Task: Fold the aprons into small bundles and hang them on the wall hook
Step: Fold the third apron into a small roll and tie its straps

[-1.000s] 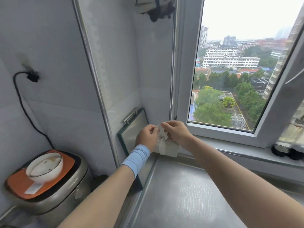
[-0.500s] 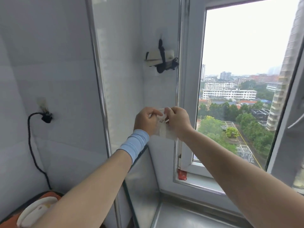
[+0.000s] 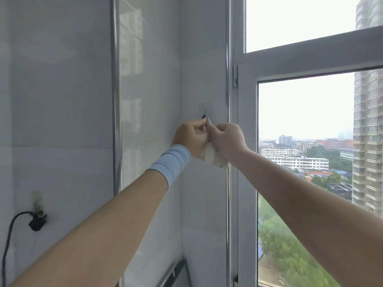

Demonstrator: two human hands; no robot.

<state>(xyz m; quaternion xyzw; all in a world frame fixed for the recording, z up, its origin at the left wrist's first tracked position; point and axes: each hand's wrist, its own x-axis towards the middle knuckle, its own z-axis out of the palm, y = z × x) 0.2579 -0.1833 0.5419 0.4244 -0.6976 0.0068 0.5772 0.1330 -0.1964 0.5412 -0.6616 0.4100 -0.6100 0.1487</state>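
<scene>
The cream apron bundle [image 3: 211,155] is up against the white tiled wall [image 3: 199,59], just below the small dark wall hook [image 3: 204,116], its top pinched between the curled fingers of your left hand [image 3: 190,137] and your right hand [image 3: 227,139], beside the window frame [image 3: 246,100].

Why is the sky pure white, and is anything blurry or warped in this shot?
Head view: sky through the window is overexposed to white; its daylight leaves soft sheen on the tiled wall; the hook is tiny and soft; forearms balloon toward the bottom corners, a wide-angle stretch.
</scene>
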